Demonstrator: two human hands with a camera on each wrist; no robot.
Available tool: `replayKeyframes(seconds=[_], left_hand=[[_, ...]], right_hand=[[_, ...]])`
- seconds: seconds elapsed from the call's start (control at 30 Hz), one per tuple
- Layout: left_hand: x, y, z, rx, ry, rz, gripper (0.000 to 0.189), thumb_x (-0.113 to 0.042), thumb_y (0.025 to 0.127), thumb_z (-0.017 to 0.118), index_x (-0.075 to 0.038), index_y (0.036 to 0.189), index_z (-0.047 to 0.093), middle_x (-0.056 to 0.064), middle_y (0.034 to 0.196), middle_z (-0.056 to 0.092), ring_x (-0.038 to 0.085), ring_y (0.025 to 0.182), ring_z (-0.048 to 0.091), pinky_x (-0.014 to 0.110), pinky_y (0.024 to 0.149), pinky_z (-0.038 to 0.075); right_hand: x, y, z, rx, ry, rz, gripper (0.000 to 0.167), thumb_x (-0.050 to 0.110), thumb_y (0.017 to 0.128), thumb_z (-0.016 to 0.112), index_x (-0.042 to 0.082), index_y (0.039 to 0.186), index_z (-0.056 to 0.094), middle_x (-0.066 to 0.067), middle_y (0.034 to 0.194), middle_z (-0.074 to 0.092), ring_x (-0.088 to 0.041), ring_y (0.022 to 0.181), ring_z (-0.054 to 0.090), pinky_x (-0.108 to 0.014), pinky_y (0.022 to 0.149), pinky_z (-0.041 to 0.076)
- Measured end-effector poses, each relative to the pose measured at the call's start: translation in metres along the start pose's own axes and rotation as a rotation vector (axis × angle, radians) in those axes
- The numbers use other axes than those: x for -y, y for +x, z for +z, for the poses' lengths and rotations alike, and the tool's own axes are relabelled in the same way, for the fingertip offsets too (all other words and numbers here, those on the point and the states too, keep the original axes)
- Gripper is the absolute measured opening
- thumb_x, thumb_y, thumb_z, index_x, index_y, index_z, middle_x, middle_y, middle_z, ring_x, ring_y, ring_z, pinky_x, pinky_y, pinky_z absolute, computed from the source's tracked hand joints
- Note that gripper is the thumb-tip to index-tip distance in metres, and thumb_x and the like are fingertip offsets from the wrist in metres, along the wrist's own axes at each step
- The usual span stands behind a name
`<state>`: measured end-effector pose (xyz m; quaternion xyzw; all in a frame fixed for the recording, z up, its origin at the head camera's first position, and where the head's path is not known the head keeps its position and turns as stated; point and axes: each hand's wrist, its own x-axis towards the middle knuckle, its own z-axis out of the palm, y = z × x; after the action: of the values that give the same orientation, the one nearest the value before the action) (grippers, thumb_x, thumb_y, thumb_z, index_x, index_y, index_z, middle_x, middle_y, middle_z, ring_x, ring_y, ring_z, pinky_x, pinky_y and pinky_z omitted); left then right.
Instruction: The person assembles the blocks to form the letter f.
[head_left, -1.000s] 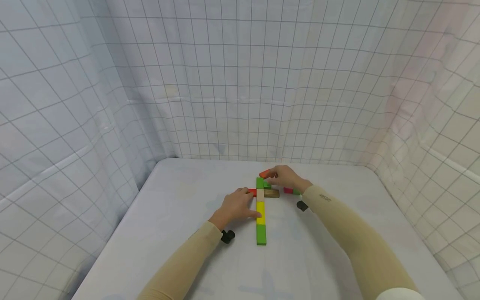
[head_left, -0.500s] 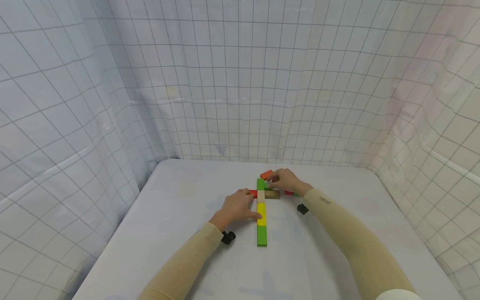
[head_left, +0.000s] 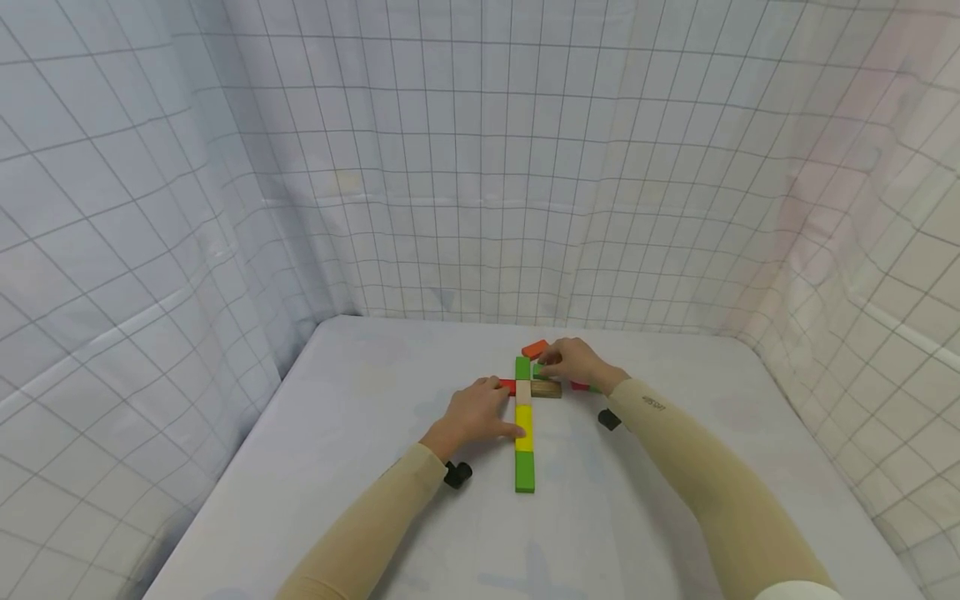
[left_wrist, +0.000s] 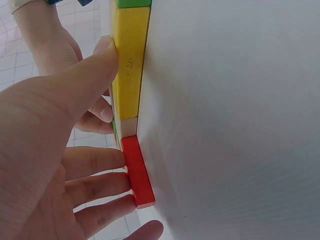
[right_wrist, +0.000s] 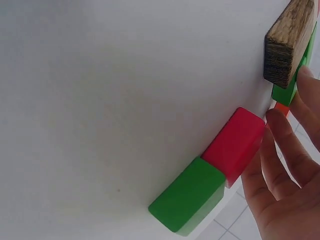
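Flat coloured blocks form a cross on the white table. My left hand (head_left: pixel 476 412) lies over it with fingers spread: three fingertips touch the side of the red block (left_wrist: pixel 138 172), and the thumb rests along the yellow blocks (left_wrist: pixel 131 62). At the far end, my right hand (head_left: pixel 576 362) pinches a small green block (head_left: pixel 539 370) between thumb and fingertips, just right of the column's green top block (head_left: pixel 522 367). The brown wood-grain block (head_left: pixel 546 389) makes the cross's right arm, joined at a pale block (head_left: pixel 523 392). An orange-red block (head_left: pixel 535 349) lies slantwise just beyond the fingertips.
A crimson block (right_wrist: pixel 234 145) and another green block (right_wrist: pixel 189 195) lie end to end beneath the right hand. A green block (head_left: pixel 525 472) ends the column at the near side. Gridded white cloth (head_left: pixel 480 167) walls the table (head_left: pixel 360 517) at the back and sides.
My right fingers have let go of the orange-red block and taken the small green block, which has shifted slightly right from the column. The left hand has stayed in place.
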<state>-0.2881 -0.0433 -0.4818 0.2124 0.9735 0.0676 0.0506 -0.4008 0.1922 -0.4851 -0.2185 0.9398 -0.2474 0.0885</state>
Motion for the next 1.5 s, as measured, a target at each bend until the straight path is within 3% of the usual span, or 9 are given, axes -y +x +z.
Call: replayKeyframes(seconds=[0.33, 0.57, 0.9, 1.1, 1.33, 1.5], left_hand=[[0.002, 0.0, 0.001, 0.004, 0.007, 0.001, 0.089, -0.074, 0.076, 0.071, -0.013, 0.14, 0.06, 0.008, 0.147, 0.05, 0.027, 0.133, 0.047, 0.051, 0.097, 0.049], [0.004, -0.001, 0.003, 0.011, 0.004, 0.002, 0.088, -0.075, 0.075, 0.071, -0.013, 0.137, 0.062, 0.007, 0.14, 0.053, 0.026, 0.126, 0.051, 0.05, 0.093, 0.052], [0.002, -0.002, 0.001, 0.006, 0.006, 0.001, 0.087, -0.073, 0.076, 0.072, -0.013, 0.137, 0.062, 0.008, 0.145, 0.051, 0.027, 0.129, 0.05, 0.052, 0.095, 0.05], [0.001, 0.001, 0.002, -0.002, 0.007, 0.004, 0.086, -0.075, 0.076, 0.07, -0.014, 0.136, 0.063, 0.007, 0.144, 0.052, 0.026, 0.128, 0.051, 0.051, 0.095, 0.05], [0.0, 0.002, 0.002, 0.005, 0.003, -0.003, 0.088, -0.075, 0.075, 0.071, -0.014, 0.138, 0.062, 0.006, 0.145, 0.051, 0.026, 0.129, 0.05, 0.051, 0.096, 0.05], [0.0, 0.002, 0.001, 0.01, 0.007, -0.002, 0.089, -0.075, 0.076, 0.071, -0.014, 0.14, 0.061, 0.006, 0.147, 0.05, 0.026, 0.131, 0.049, 0.051, 0.097, 0.049]], right_hand=[[0.0, 0.002, 0.005, -0.012, -0.008, -0.005, 0.02, 0.026, 0.092, 0.077, 0.015, 0.108, 0.073, 0.003, 0.105, 0.069, -0.016, 0.093, 0.059, -0.037, 0.089, 0.051], [-0.001, 0.001, 0.01, -0.003, 0.051, -0.036, 0.02, 0.024, 0.091, 0.078, 0.015, 0.107, 0.071, 0.003, 0.105, 0.068, -0.017, 0.096, 0.06, -0.037, 0.089, 0.052], [0.006, -0.001, 0.005, 0.008, 0.079, -0.04, 0.025, 0.02, 0.09, 0.078, 0.015, 0.114, 0.073, 0.001, 0.102, 0.067, -0.018, 0.094, 0.06, -0.035, 0.082, 0.052], [0.008, -0.003, -0.003, -0.022, 0.094, -0.065, 0.027, 0.017, 0.089, 0.079, 0.014, 0.115, 0.074, 0.001, 0.11, 0.07, -0.02, 0.1, 0.062, -0.036, 0.082, 0.054], [0.001, -0.004, -0.01, -0.058, 0.131, 0.0, 0.026, 0.019, 0.091, 0.078, 0.016, 0.116, 0.075, 0.003, 0.11, 0.069, -0.02, 0.102, 0.06, -0.035, 0.085, 0.054], [-0.004, -0.005, -0.014, -0.098, 0.121, -0.002, 0.026, 0.018, 0.091, 0.077, 0.015, 0.116, 0.075, 0.001, 0.112, 0.07, -0.023, 0.104, 0.061, -0.037, 0.085, 0.054]])
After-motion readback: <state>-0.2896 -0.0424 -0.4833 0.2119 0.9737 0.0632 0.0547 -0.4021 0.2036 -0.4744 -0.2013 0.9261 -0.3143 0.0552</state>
